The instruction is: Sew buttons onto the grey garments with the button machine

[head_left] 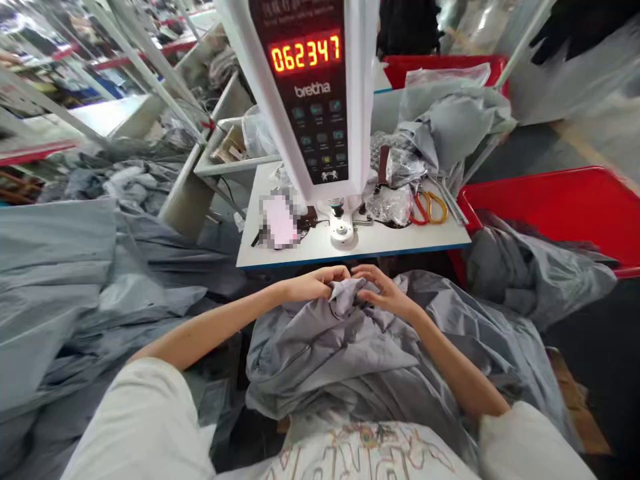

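Note:
Grey fabric (345, 347) lies bunched over my lap, with a gathered part raised near the table's front edge. My left hand (317, 283) is closed on this raised part from the left. From the right, my right hand (383, 292) grips the same part with curled fingers. Just beyond my hands stands a white machine (361, 100) with a lit red display reading 062347. Its small round base (342, 232) sits on the white tabletop (310, 250).
Scissors with red and yellow handles (436, 208) and clear plastic bags (395, 203) lie right of the machine base. A pinkish blurred item (280, 222) is on the left. Red bins (555, 200) stand at the right; grey fabric heaps (55, 280) fill the left.

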Available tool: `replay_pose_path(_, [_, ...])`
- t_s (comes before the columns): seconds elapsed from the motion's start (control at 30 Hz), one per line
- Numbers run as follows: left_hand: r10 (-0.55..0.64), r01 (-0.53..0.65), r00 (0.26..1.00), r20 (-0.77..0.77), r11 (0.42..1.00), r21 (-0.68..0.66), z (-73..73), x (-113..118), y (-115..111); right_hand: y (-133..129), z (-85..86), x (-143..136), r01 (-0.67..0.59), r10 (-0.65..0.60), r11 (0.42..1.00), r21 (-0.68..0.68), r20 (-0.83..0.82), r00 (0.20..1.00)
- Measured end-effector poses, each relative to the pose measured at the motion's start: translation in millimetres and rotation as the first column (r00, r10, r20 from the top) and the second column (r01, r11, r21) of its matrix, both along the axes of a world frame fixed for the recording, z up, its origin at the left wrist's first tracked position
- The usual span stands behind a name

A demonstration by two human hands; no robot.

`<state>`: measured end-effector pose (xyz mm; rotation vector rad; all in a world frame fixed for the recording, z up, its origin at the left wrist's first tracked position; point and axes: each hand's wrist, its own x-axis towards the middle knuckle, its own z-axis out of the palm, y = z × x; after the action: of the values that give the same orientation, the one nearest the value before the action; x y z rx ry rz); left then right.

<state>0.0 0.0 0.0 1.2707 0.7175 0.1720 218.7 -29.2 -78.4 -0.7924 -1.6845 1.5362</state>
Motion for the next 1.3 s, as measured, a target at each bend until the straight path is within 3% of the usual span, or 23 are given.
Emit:
replay_pose_path(0.1, [0.222, -0.221, 0.974, 0.041, 0.975, -0.020, 11.6, -4, -14, -1, 16.5, -5, 0.063, -0.059, 0.996, -0.067, 0.060, 0.996])
replay_pose_path(0.2, [0.356, -0.356, 0.934, 0.018, 0.928, 0.108, 20.9, -6, -27, -2, 34.5, -9, 0.175, -0.170, 0.982, -0.067, 0.072, 0.983])
replay_pose_path(0.3, [0.397, -0.322, 0.911, -0.109, 0.852, 0.413, 26.7, -2, -37, 0, 51.9, -14, 0.254, -0.255, 0.967, 0.025, 0.112, 0.960])
replay_pose_path(0.4, [0.520, -0.297, 0.829, -0.206, 0.721, 0.626, 27.7, 8, -42, 3, 66.0, -21, 0.260, -0.277, 0.959, 0.109, 0.188, 0.942])
replay_pose_path(0.5, [0.656, -0.343, 0.722, -0.222, 0.617, 0.708, 24.3, 19, -42, 8, 76.4, -27, 0.247, -0.272, 0.961, 0.126, 0.250, 0.929])
replay_pose_path(0.67, [0.687, -0.367, 0.696, -0.209, 0.591, 0.718, 11.5, 31, -47, 23, 87.2, -24, 0.183, -0.211, 0.977, 0.110, 0.353, 0.912])
replay_pose_path(0.7, [0.718, -0.365, 0.671, -0.185, 0.537, 0.760, 7.5, 35, -51, 26, 88.5, -23, 0.175, -0.208, 0.977, 0.119, 0.379, 0.902])
replay_pose_path(0.73, [0.767, -0.357, 0.626, -0.141, 0.442, 0.823, 2.9, 40, -55, 29, 89.7, -22, 0.173, -0.214, 0.975, 0.137, 0.401, 0.891])
replay_pose_path(0.8, [0.865, -0.314, 0.501, 0.003, 0.179, 0.932, -7.6, 52, -62, 31, 91.6, -23, 0.183, -0.245, 0.966, 0.180, 0.436, 0.866])
replay_pose_path(0.83, [0.890, -0.289, 0.451, 0.069, 0.072, 0.955, -12.8, 58, -64, 31, 92.4, -24, 0.188, -0.260, 0.962, 0.199, 0.451, 0.854])
replay_pose_path(0.87, [0.902, -0.279, 0.418, 0.110, 0.013, 0.960, -17.3, 63, -66, 31, 93.1, -25, 0.191, -0.272, 0.958, 0.213, 0.463, 0.844])
replay_pose_path(0.9, [0.906, -0.287, 0.407, 0.114, 0.009, 0.958, -20.7, 66, -67, 29, 93.8, -26, 0.190, -0.276, 0.957, 0.221, 0.472, 0.837])
replay_pose_path(0.93, [0.904, -0.305, 0.417, 0.088, 0.048, 0.951, -22.7, 68, -67, 28, 94.4, -27, 0.188, -0.277, 0.956, 0.226, 0.476, 0.835])
replay_pose_path(1.0, [0.882, -0.348, 0.471, 0.000, 0.185, 0.919, -21.7, 64, -68, 26, 95.3, -25, 0.192, -0.280, 0.955, 0.228, 0.464, 0.841])
replay_pose_path(1.1, [0.838, -0.395, 0.537, -0.096, 0.350, 0.849, -10.2, 47, -74, 24, 95.5, -16, 0.222, -0.299, 0.951, 0.218, 0.450, 0.842])
replay_pose_path(1.2, [0.794, -0.473, 0.599, -0.105, 0.457, 0.754, 4.0, 31, -83, 23, 94.1, -7, 0.244, -0.318, 0.945, 0.216, 0.453, 0.833])
replay_pose_path(1.3, [0.745, -0.604, 0.666, -0.034, 0.566, 0.560, 10.7, 22, -83, 20, 92.7, -2, 0.272, -0.341, 0.938, 0.215, 0.428, 0.837])
